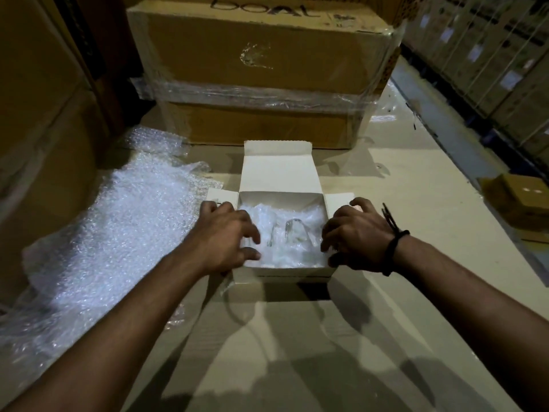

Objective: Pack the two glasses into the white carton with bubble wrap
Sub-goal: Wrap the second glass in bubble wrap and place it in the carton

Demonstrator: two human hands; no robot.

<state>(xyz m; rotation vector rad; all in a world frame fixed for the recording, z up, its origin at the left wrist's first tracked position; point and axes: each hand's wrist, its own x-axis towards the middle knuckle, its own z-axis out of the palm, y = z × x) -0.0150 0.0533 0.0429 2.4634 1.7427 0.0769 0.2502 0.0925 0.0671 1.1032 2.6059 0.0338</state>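
The white carton [277, 176] stands open on a cardboard surface, its lid flap up at the back and side flaps out. Inside, bubble wrap [297, 215] lines it, and clear glass [292, 231] shows through the wrap near the middle; I cannot tell how many glasses lie there. My left hand [225, 233] hovers over the carton's left edge with fingers spread and loosely bent, its tips at the wrap. My right hand [355, 233] is over the right edge, fingers spread and bent, holding nothing that I can see.
A large loose sheet of bubble wrap [118, 233] lies to the left. Big brown cartons wrapped in film [261, 69] stand right behind, more brown cartons [38, 114] to the left. A small brown box [520, 200] sits at the right, shelving beyond it.
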